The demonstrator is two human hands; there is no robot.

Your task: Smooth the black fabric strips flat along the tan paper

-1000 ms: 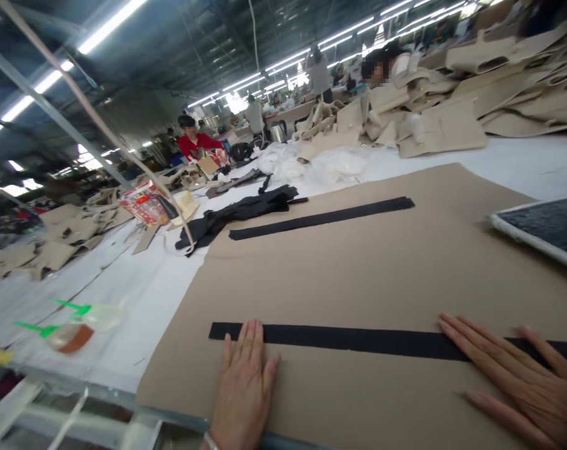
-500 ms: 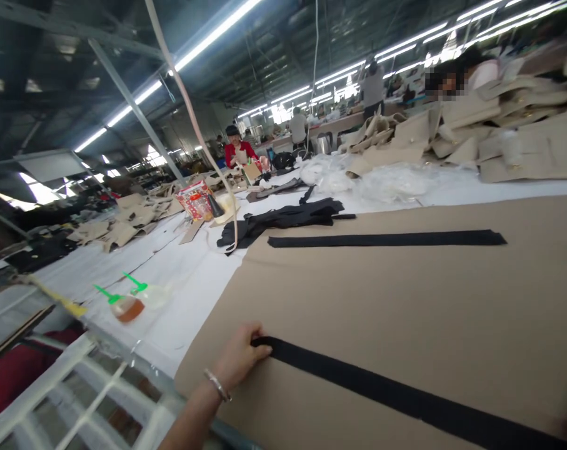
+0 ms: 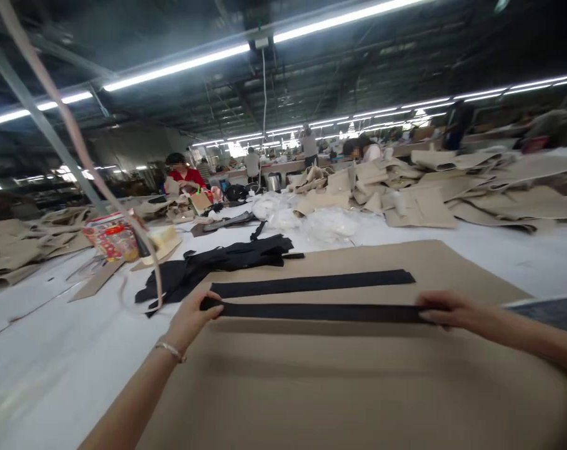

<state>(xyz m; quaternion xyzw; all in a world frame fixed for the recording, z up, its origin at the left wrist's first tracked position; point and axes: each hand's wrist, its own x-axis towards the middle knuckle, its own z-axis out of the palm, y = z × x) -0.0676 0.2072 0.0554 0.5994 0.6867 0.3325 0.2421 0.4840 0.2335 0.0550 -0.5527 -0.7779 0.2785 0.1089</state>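
Observation:
A long black fabric strip (image 3: 321, 312) is stretched level between my two hands, just above a large beige fabric panel (image 3: 283, 400). My left hand (image 3: 194, 315) pinches its left end between thumb and fingers; a bracelet circles that wrist. At the other end, my right hand (image 3: 445, 309) is closed on the strip, slightly blurred. Beyond it, a second black strip (image 3: 311, 284) lies flat on the panel, almost parallel to the held one. A faint shadow falls on the panel below the held strip.
A heap of black strips (image 3: 227, 256) lies past the panel's far left edge. Behind are clear plastic bags (image 3: 330, 225), piled beige pieces (image 3: 419, 200) and a red printed packet (image 3: 114, 236). A pale hose (image 3: 89, 159) hangs at left. A co-worker in red (image 3: 187, 175) is farther back.
My view has swung right, bringing my right hand into sight. The strip, earlier slanting toward the lower right, is now level, farther up the panel and close to the lying strip.

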